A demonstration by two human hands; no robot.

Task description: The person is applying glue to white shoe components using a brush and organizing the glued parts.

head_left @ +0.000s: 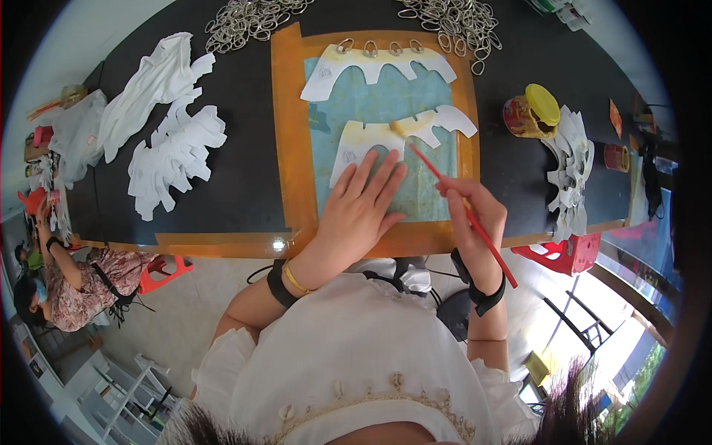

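My left hand [362, 202] lies flat with its fingers spread, pressing the lower edge of a white scalloped cut piece [445, 119]. My right hand [476, 215] is closed around the red handle of a paintbrush [495, 251]. The brush tip touches the upper middle of that piece, where a yellowish smear shows. Above it lies a second white scalloped piece [321, 83], with several metal rings [371, 49] set along its top edge. Both pieces rest on a blue-green sheet [426, 194] framed by orange tape [288, 141].
Piles of metal rings [248, 22] sit at the far side. At left are stacked white pieces [174, 159] and white cloth [148, 89]. A jar with a yellow lid [543, 104] and more cut pieces [571, 170] stand at right. Another person [96, 285] works at far left.
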